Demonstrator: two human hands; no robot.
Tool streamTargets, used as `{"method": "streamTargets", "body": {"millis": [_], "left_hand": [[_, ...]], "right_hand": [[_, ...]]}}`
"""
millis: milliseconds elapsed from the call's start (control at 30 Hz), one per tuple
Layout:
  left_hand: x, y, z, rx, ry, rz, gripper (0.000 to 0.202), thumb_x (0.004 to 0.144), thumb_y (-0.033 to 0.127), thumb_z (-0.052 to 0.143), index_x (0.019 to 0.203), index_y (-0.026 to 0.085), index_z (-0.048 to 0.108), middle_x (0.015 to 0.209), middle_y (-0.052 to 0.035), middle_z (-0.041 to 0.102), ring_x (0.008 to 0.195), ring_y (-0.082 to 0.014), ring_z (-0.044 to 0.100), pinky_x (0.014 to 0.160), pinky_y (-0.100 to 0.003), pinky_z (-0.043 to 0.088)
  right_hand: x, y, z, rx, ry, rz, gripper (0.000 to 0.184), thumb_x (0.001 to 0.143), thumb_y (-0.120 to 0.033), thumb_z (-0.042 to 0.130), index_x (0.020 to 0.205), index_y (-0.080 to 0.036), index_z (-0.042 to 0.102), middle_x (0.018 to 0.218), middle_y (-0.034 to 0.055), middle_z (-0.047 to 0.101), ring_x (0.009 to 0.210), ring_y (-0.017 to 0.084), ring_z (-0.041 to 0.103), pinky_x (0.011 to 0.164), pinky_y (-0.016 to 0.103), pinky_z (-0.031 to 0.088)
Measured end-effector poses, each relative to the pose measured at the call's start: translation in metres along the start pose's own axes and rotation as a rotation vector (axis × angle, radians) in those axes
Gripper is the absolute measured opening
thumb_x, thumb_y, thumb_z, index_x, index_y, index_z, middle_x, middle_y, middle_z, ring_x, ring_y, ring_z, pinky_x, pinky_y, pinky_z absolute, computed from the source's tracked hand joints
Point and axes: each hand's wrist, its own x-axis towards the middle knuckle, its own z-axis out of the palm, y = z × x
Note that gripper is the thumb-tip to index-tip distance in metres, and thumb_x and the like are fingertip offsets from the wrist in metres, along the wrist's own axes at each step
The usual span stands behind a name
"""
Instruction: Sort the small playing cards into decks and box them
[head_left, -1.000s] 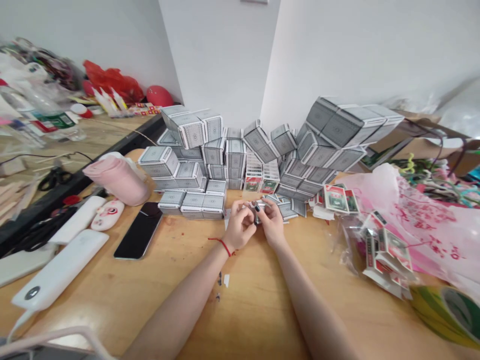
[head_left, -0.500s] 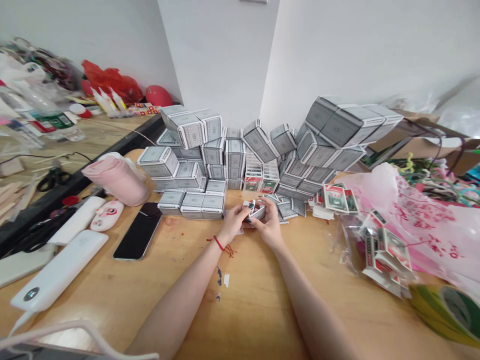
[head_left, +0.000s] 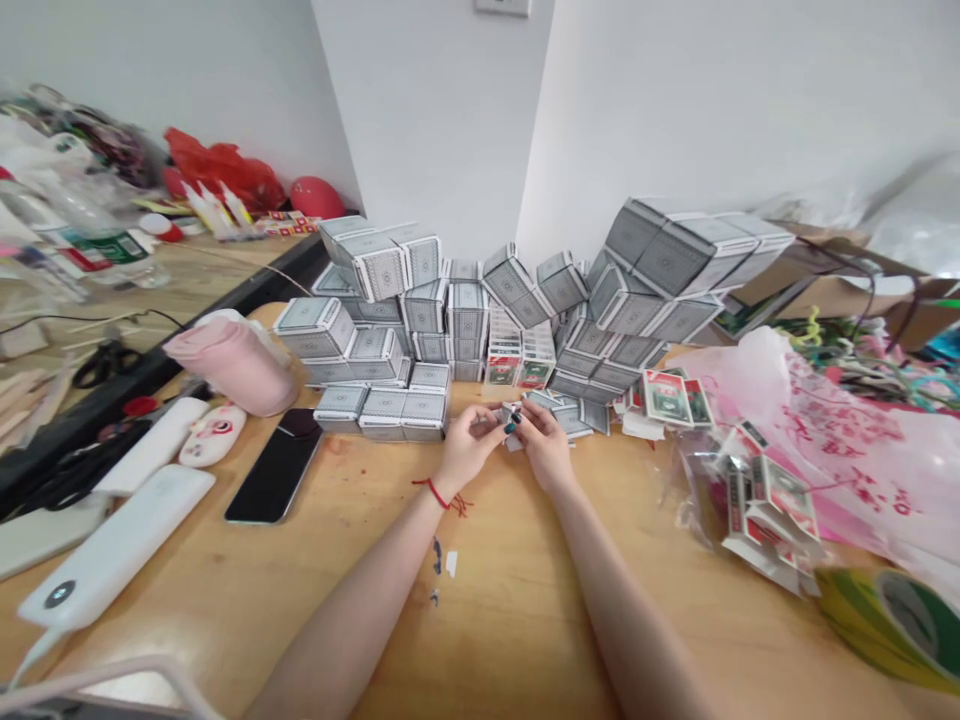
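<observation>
My left hand [head_left: 472, 440] and my right hand [head_left: 546, 440] meet over the middle of the table. Both are closed in a pinch on a playing card [head_left: 511, 412], mostly hidden behind the fingers. Directly behind them stand two rows of red and green card boxes [head_left: 504, 368]. Several loose grey-backed playing cards [head_left: 574, 415] lie just right of my right hand. Blocks folded from grey-backed cards are stacked to the left [head_left: 386, 405] and to the right [head_left: 622, 350].
On the left lie a black phone [head_left: 276, 465], a white power bank [head_left: 120, 545] and a pink rolled pouch [head_left: 232, 360]. Opened card boxes [head_left: 772, 500], a pink plastic bag [head_left: 832, 430] and yellow-green tape [head_left: 885, 620] are on the right. Paper scraps [head_left: 451, 563] lie in front.
My fingers have drawn closer together around the card, which shows less now. My right hand's fingers have curled in to a pinch. The view has shifted slightly.
</observation>
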Motion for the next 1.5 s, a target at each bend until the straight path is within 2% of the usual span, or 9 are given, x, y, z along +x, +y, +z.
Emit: {"method": "streamTargets", "body": {"millis": [167,300,467,767,900,1167,1500], "left_hand": [[-0.001,-0.005,0.001,-0.022,0.023,0.051,0.032,0.064,0.026,0.067,0.083,0.016,0.044,0.107,-0.011,0.059,0.094,-0.0184,0.06,0.083,-0.035,0.048],[-0.002,-0.007,0.002,0.069,0.018,0.086,0.034,0.062,0.022,0.068,0.088,0.015,0.046,0.103,-0.0103,0.059,0.095,-0.0188,0.059,0.086,-0.036,0.047],[-0.003,-0.006,0.004,0.155,-0.01,0.121,0.035,0.064,0.02,0.066,0.092,0.016,0.047,0.103,-0.0092,0.059,0.093,-0.0184,0.06,0.084,-0.036,0.049],[-0.003,-0.006,0.001,0.136,-0.09,0.12,0.054,0.066,0.018,0.065,0.115,0.017,0.044,0.119,-0.0123,0.053,0.106,-0.0208,0.053,0.089,-0.037,0.047],[-0.002,-0.008,-0.001,0.156,-0.104,0.103,0.053,0.066,0.021,0.066,0.116,0.017,0.048,0.12,-0.0118,0.052,0.103,-0.0222,0.055,0.089,-0.039,0.047],[-0.003,-0.007,-0.002,0.209,-0.066,0.114,0.053,0.062,0.022,0.068,0.112,0.018,0.053,0.116,-0.0102,0.056,0.102,-0.0231,0.056,0.09,-0.039,0.046],[-0.004,-0.007,-0.001,0.295,-0.096,0.17,0.05,0.065,0.022,0.066,0.112,0.019,0.052,0.116,-0.0091,0.056,0.103,-0.0212,0.055,0.087,-0.036,0.048]], "right_hand": [[-0.001,-0.006,0.001,0.184,-0.085,0.055,0.041,0.06,-0.026,0.072,0.099,-0.021,0.058,0.108,0.0053,0.061,0.099,0.02,0.057,0.082,0.034,0.046],[-0.002,-0.01,-0.002,0.225,-0.164,0.058,0.042,0.059,-0.023,0.072,0.098,-0.023,0.058,0.106,0.0053,0.062,0.101,0.022,0.056,0.084,0.037,0.045],[-0.002,-0.013,-0.007,0.249,-0.239,0.04,0.045,0.059,-0.022,0.069,0.102,-0.028,0.057,0.117,0.0036,0.056,0.11,0.023,0.05,0.087,0.04,0.042],[-0.005,-0.016,-0.006,0.247,-0.261,0.049,0.051,0.058,-0.023,0.069,0.107,-0.03,0.054,0.118,0.002,0.055,0.112,0.024,0.048,0.087,0.042,0.041],[-0.006,-0.019,-0.005,0.223,-0.26,0.046,0.056,0.057,-0.026,0.07,0.11,-0.031,0.052,0.121,0.002,0.053,0.113,0.025,0.047,0.087,0.043,0.042],[-0.006,-0.018,-0.006,0.194,-0.258,0.024,0.053,0.056,-0.03,0.072,0.106,-0.032,0.055,0.122,0.0011,0.052,0.113,0.025,0.046,0.089,0.043,0.04],[-0.008,-0.021,-0.005,0.209,-0.281,0.03,0.047,0.058,-0.027,0.07,0.104,-0.029,0.057,0.12,0.0022,0.054,0.112,0.023,0.047,0.094,0.041,0.037]]}}
